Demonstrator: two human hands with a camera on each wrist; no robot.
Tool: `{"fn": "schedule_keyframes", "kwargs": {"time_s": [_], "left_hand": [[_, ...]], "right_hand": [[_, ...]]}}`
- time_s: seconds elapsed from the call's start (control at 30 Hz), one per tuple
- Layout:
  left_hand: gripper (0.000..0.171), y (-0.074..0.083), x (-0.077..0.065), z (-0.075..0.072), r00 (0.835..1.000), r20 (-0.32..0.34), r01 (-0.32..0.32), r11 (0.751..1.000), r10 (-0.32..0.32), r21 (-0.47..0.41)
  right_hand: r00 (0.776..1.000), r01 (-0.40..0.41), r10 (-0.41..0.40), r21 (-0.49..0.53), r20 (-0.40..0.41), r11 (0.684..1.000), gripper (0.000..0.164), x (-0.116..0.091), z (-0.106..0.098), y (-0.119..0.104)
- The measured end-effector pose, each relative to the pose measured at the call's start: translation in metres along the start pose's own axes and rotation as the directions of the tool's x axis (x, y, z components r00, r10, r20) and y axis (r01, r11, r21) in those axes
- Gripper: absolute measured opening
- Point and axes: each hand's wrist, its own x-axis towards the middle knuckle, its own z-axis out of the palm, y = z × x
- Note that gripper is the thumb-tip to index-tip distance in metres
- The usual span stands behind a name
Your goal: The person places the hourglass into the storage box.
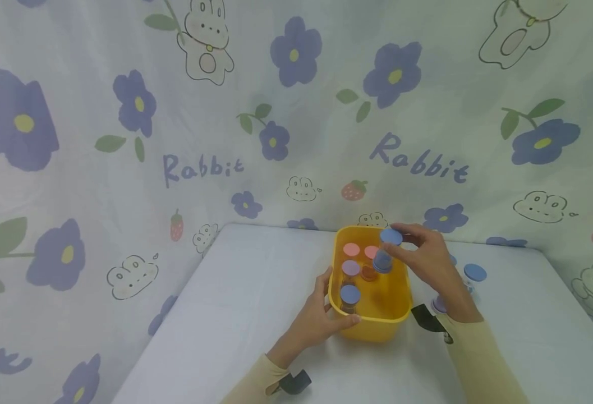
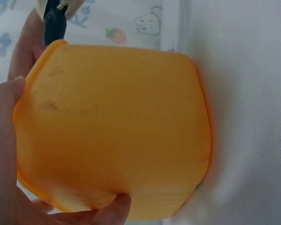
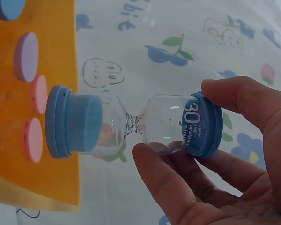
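My right hand (image 1: pixel 430 255) pinches the upper end of a blue-capped sand timer (image 3: pixel 117 124) and holds it upright above the yellow bin (image 1: pixel 374 331). Blue sand lies in its lower bulb, and "30 minutes" is printed near the upper cap. With my left hand (image 1: pixel 318 317) I grip the bin at its near left corner, thumb along the near rim and fingers on the side wall (image 2: pixel 112 117). Inside the bin stand a purple-capped timer (image 1: pixel 350 267), a blue-capped timer (image 1: pixel 349 294) and two pink-capped timers (image 3: pixel 33 139).
On the table to the right of the bin, partly behind my right wrist, stand a blue-capped timer (image 1: pixel 475 272) and a purple one (image 1: pixel 439 304). A white cloth covers the table (image 1: pixel 225 292). Behind it hangs a curtain (image 1: pixel 316 129) printed with flowers and rabbits.
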Motion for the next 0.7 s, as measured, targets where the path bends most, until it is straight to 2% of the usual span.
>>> {"fn": "schedule_keyframes", "kwargs": {"time_s": [0.37, 0.7], "left_hand": [[0.113, -0.001, 0.001, -0.001, 1.0, 0.004, -0.023, 1.0, 0.023, -0.021], [0.115, -0.001, 0.001, -0.001, 1.0, 0.012, 0.003, 1.0, -0.002, -0.023]], "right_hand": [[0.999, -0.028, 0.029, -0.013, 0.037, 1.0, 0.064, 0.015, 0.005, -0.003], [0.984, -0.069, 0.083, -0.087, 0.156, 0.994, 0.059, 0.033, 0.009, -0.007]]}}
